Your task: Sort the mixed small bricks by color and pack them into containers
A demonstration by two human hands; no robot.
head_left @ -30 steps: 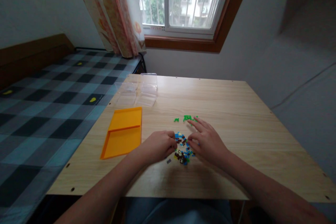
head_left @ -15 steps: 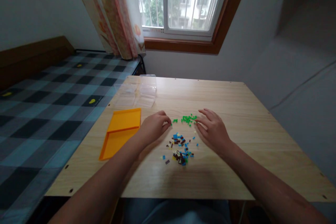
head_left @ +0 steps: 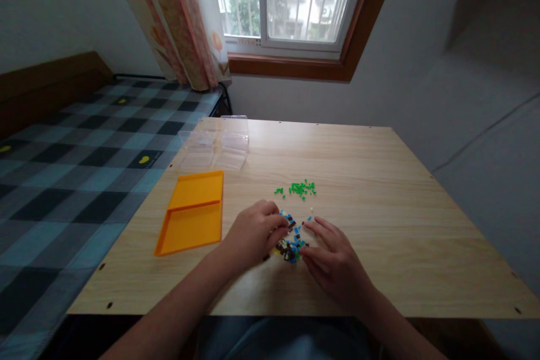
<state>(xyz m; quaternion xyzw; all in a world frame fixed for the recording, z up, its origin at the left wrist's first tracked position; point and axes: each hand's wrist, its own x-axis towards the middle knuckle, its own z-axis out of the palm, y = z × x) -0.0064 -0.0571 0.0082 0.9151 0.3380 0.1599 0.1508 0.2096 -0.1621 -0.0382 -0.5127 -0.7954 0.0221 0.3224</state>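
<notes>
Small building bricks in mixed brown, blue, yellow and cream form a loose pile (head_left: 291, 251) on the table before me. My left hand (head_left: 257, 232) is over its left edge, fingers curled and thumb drawn close to them; anything between the fingertips is too small to make out. On the right side my right hand (head_left: 331, 253) has its fingers apart, with the fingertips at the edge of the pile. Beyond both hands lies a separate group of green bricks (head_left: 300, 187), with a few green ones just left of it. My left hand hides part of the mixed pile.
An orange two-part tray (head_left: 194, 203) lies on the left of the wooden table (head_left: 400, 225). Behind it are clear plastic trays (head_left: 232, 149). A bed with a checked cover (head_left: 97, 163) adjoins the table's left side; a window (head_left: 295, 5) is in the wall ahead.
Both hands have come back toward me, from beside the green bricks to the mixed pile. A small green piece by the left fingertips now lies near the green group.
</notes>
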